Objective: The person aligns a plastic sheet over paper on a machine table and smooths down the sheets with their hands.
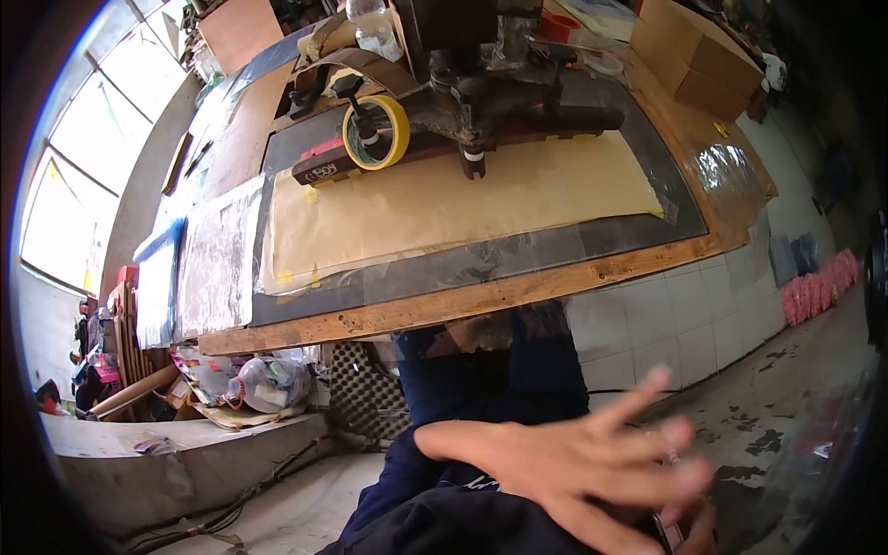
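Observation:
My left hand [573, 467] reaches across my lap from the left, its spread fingers blurred by motion and nothing held in it. Beneath its fingertips, part of my right hand [700, 529] shows at the bottom edge, its fingers bent around a thin object [668, 532] that is mostly hidden. Beyond my legs, a tan sheet [462, 208] lies on the dark mat [573, 242] of the workbench. A yellow tape roll [400, 134] hangs on a knob of the dark metal press [467, 116] above the sheet.
The bench's wooden edge [444, 303] runs above my knees. A cardboard box [689, 60] stands at the back right. Pink bundles [819, 287] lie on the floor at right. Bagged items [268, 384] sit below the bench at left, near cables [236, 509].

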`<state>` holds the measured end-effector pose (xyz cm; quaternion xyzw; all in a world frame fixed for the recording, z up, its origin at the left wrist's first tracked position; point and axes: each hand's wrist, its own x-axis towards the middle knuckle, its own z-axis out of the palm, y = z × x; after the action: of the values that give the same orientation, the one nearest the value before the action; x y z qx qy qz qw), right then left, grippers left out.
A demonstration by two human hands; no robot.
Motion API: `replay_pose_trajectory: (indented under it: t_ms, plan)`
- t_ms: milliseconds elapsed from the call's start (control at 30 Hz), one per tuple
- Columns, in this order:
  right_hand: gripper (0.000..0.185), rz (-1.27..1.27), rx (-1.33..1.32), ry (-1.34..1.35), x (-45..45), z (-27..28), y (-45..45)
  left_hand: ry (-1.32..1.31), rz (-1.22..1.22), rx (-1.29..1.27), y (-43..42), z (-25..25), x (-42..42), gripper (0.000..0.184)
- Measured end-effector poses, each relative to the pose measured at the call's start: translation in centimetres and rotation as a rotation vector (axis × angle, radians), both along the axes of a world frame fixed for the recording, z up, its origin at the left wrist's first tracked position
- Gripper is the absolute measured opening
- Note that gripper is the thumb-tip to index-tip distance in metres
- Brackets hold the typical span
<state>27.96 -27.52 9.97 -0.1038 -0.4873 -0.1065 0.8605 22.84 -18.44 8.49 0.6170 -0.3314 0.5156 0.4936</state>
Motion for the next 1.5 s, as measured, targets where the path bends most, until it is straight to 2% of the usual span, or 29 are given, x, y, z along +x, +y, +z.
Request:
replay_pose_trajectory:
  t_ms: [67,100,133,167,200,233,267,333,367,400,467,500,567,667,967,1067,1167,1500]
  plan:
    - [0.030,0.031,0.008,0.002,-0.2,-0.1,-0.4,0.171,0.152,0.038,3.6,-1.0,-0.8,0.048]
    - [0.030,0.040,0.005,-0.003,-0.4,0.1,-0.5,0.549,0.336,0.160,5.7,-1.0,-2.9,0.054]
    - [0.031,0.033,-0.069,-0.020,-0.5,0.3,-0.6,0.772,0.649,0.244,7.1,-1.1,-3.7,0.059]
    - [0.031,0.023,-0.143,-0.040,-0.5,0.4,-0.6,0.912,0.866,0.268,8.1,-2.1,-3.8,0.055]
    - [0.031,0.005,-0.019,0.032,-1.4,0.6,0.7,1.067,1.006,0.272,9.0,-3.5,-3.8,0.050]
    - [0.032,-0.002,0.046,0.070,-1.7,0.4,1.1,1.191,1.156,0.313,9.9,-4.8,-3.8,0.049]
    - [0.032,-0.012,0.110,0.107,-2.0,0.2,1.5,1.191,1.162,0.317,10.8,-5.7,-3.7,0.049]
    - [0.033,0.027,0.267,0.130,-2.2,0.3,2.1,1.253,1.443,0.373,11.9,-6.8,-3.7,0.051]
    - [0.033,0.042,0.321,0.138,-2.5,0.8,2.6,1.255,1.453,0.373,12.2,-7.0,-3.7,0.051]
    - [0.033,0.153,0.645,0.183,-3.2,3.2,4.5,1.317,1.494,0.369,12.3,-7.1,-3.7,0.052]
    - [0.033,0.264,0.968,0.222,-2.8,3.1,4.1,1.376,1.531,0.362,12.3,-7.7,-3.5,0.053]
    - [0.033,0.105,0.537,0.134,-1.4,0.5,1.6,1.377,1.538,0.365,12.4,-8.2,-3.5,0.053]
    - [0.033,-0.057,0.104,0.045,-0.9,-0.7,-0.6,1.377,1.542,0.370,12.4,-8.6,-3.3,0.054]
    - [0.031,-0.092,-0.142,0.061,-1.1,-1.4,-2.3,1.355,1.563,0.343,12.3,-8.9,-3.2,0.054]
    - [0.025,0.029,-0.206,0.065,-1.6,-1.9,-4.2,1.369,1.593,0.366,12.4,-9.2,-3.2,0.055]
    - [0.024,-0.017,-0.288,0.077,-2.0,-1.8,-4.9,1.378,1.591,0.378,12.4,-9.2,-3.1,0.056]
    - [0.024,-0.010,-0.215,0.133,-2.6,-2.1,-5.3,1.391,1.581,0.371,12.5,-9.2,-3.2,0.057]
    - [0.022,0.007,-0.258,0.211,-4.7,-2.0,-7.9,1.385,1.592,0.360,12.4,-9.3,-3.2,0.057]
